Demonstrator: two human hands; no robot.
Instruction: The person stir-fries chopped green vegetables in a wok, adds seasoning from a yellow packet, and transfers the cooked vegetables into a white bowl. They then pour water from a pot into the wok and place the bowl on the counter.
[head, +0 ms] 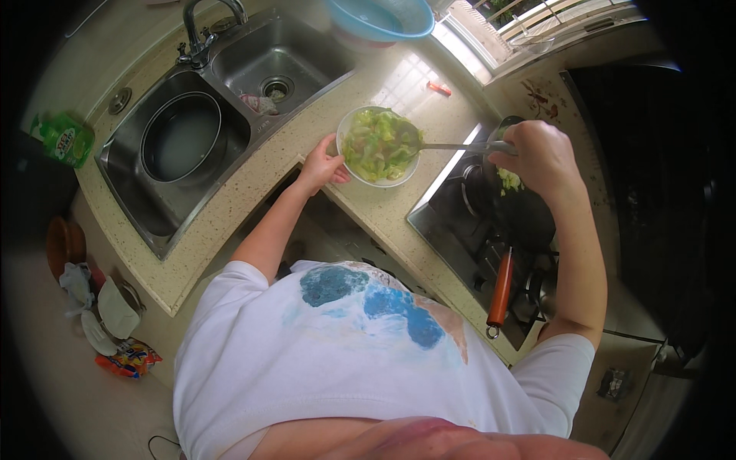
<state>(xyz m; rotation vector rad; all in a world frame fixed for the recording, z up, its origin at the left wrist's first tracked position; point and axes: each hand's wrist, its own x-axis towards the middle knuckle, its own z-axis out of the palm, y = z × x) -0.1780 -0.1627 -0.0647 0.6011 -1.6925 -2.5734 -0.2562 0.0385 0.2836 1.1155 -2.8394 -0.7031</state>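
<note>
My left hand [323,167] holds the near left rim of a white bowl [393,183] at the counter's edge. Cooked green leafy vegetables [376,144] fill the bowl. My right hand [540,158] grips the handle of a metal spatula or ladle [454,146], whose head lies among the greens at the bowl's right side. Below my right hand a dark wok [526,215] with a wooden handle [501,290] sits on the gas stove, and some chopped greens [508,180] show in it. My right hand hides part of the wok.
Left of the bowl is a double steel sink [287,52] with a pot of cloudy water [181,138]. A blue basin [382,20] stands at the back. A small red object [439,88] lies near the window. A green soap bottle [66,140] stands at the far left.
</note>
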